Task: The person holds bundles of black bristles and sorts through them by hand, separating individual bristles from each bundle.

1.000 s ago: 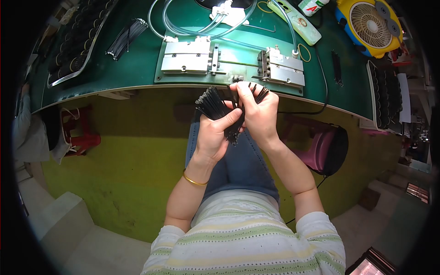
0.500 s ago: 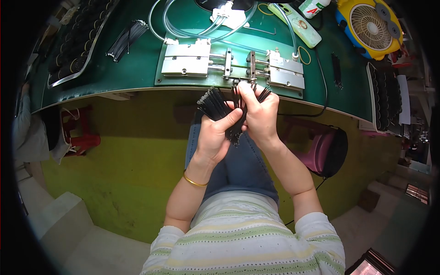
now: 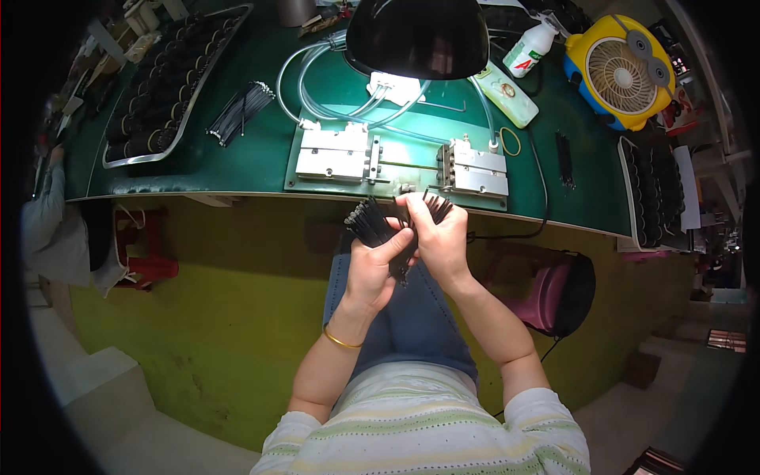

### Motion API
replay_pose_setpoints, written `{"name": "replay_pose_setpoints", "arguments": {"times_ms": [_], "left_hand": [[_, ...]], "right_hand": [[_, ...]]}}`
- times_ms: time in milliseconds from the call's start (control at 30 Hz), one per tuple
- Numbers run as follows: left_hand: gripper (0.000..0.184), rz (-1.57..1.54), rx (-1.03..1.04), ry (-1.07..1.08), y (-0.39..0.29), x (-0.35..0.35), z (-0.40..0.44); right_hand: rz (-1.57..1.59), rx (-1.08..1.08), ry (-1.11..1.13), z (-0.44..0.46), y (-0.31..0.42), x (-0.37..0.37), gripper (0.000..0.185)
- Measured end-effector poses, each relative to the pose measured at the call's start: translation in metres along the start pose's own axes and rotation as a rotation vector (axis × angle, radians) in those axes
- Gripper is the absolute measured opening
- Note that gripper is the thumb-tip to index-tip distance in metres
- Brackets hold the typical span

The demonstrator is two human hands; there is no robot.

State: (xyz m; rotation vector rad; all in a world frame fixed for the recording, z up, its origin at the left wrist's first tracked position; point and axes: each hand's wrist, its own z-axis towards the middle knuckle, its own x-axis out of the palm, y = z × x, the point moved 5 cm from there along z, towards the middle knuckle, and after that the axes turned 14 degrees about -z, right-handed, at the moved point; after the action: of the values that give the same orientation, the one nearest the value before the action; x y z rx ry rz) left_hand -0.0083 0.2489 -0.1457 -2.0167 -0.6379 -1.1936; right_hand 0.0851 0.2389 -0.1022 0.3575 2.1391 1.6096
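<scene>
My left hand (image 3: 369,274) is closed around a thick bundle of thin black wires (image 3: 368,225) with bright tips, fanned out to the upper left. Close beside it, my right hand (image 3: 443,244) is closed too, with more black wires poking out above its fingers. Both hands are just in front of the table edge, over my lap. Behind them is a fixture with a left silver air cylinder (image 3: 332,155) and a right silver air cylinder (image 3: 480,169), their end blocks wide apart. The wire ends inside my fists are hidden.
A black lamp shade (image 3: 418,38) overhangs the fixture's clear hoses (image 3: 301,83). On the green table lie a wire pile (image 3: 240,112), a tray of black coils (image 3: 170,91), a phone (image 3: 507,93), a bottle (image 3: 530,49) and a yellow fan (image 3: 621,75). A person's sleeve (image 3: 49,198) shows left.
The fixture's end blocks have drawn back from each other. My hands have moved back from the fixture, still holding wires. The view has tilted up, showing the lamp shade.
</scene>
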Motion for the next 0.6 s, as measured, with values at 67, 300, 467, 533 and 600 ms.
{"name": "replay_pose_setpoints", "arguments": {"times_ms": [67, 300, 467, 533, 600], "left_hand": [[0.01, -0.019, 0.009, -0.026, -0.0001, 0.0003, -0.0008], [0.01, -0.01, 0.002, 0.003, 0.0024, -0.0031, 0.0036], [0.009, -0.016, -0.028, 0.015, 0.002, -0.0008, 0.0047], [0.009, -0.031, -0.03, 0.012, 0.0007, 0.0016, 0.0032], [0.008, -0.06, -0.035, 0.01, -0.0003, 0.0034, 0.0013]], "right_hand": [[0.01, -0.001, -0.002, 0.0007, 0.0008, 0.0002, 0.023], [0.032, -0.015, -0.018, 0.006, -0.0028, -0.0013, 0.024], [0.04, -0.012, -0.053, 0.0075, -0.0066, -0.0007, 0.025], [0.05, -0.006, -0.06, 0.0063, -0.0079, -0.0012, 0.025], [0.034, -0.055, -0.003, 0.0052, -0.006, -0.0018, 0.024]]}}
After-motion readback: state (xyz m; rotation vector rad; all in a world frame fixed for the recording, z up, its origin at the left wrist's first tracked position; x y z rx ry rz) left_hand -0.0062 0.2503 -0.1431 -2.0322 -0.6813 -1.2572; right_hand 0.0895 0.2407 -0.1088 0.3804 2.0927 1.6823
